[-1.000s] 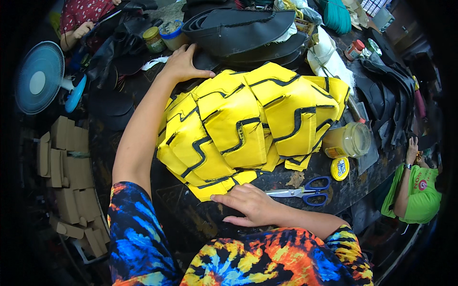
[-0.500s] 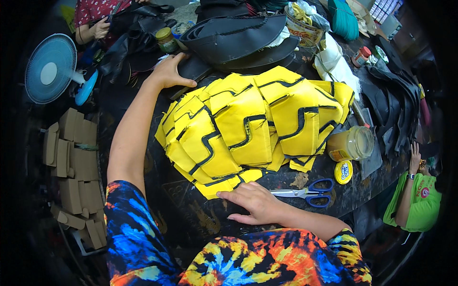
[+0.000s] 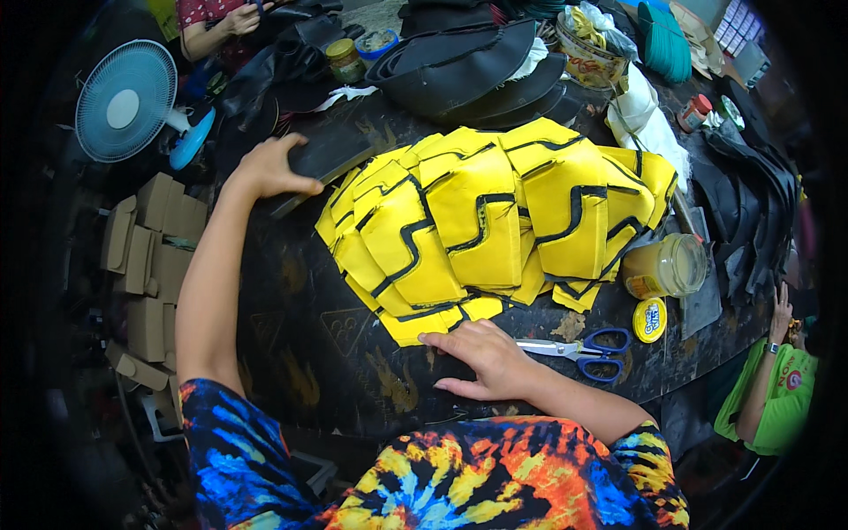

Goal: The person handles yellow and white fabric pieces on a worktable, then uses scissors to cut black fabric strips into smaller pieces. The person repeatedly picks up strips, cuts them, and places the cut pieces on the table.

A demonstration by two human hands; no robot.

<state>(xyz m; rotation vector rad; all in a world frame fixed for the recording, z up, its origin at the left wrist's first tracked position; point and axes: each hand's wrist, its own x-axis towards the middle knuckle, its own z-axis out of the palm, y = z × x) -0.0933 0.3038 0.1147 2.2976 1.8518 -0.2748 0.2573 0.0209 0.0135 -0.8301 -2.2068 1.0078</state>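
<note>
A spread of overlapping yellow pieces with black zigzag lines lies across the dark table in front of me. To its left, my left hand grips the end of a dark flat slab, thumb on the near side and fingers on the far side. The slab's right end reaches close to the pieces' far left edge. My right hand lies low with its fingers stretched out, the fingertips at the near edge of the yellow pieces. Scissors with blue handles rest just right of that hand, blades toward it.
A glass jar and a yellow lid stand right of the pieces. Black curved sheets are piled behind. A fan and cardboard boxes are at left. Other people work at far left and right, one in a green shirt.
My left hand has moved left and nearer, and the dark slab has come along with it. The right hand stays beside the yellow pieces. The whole view has shifted slightly.
</note>
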